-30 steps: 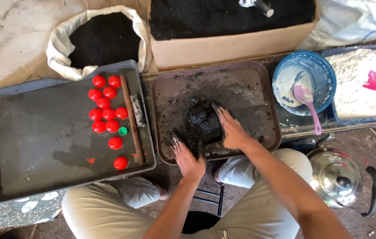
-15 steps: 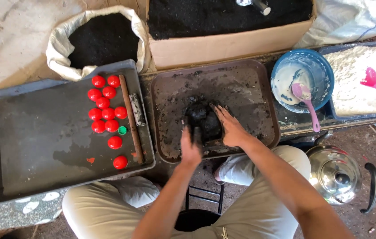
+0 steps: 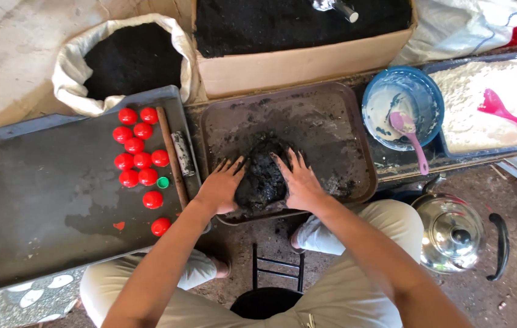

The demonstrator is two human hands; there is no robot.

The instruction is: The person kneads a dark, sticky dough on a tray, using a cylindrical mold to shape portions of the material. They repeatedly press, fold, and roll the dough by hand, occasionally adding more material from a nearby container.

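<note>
On the brown tray (image 3: 337,115), left hand (image 3: 220,185) and right hand (image 3: 299,182), fingers spread, cup a black lump (image 3: 262,176).

The ground (image 3: 3,54) carries a dark tray (image 3: 39,206) at left, a brown tray (image 3: 331,133) at centre, a sack (image 3: 67,73), a cardboard box (image 3: 295,67) and a kettle (image 3: 453,234) at right.

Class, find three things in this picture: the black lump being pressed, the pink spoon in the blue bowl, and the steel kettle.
black lump (image 3: 262,176), head view, on its dark top between the two hands.
pink spoon (image 3: 405,129), head view, on its pale scoop end.
steel kettle (image 3: 453,234), head view, on its shiny lid.
</note>
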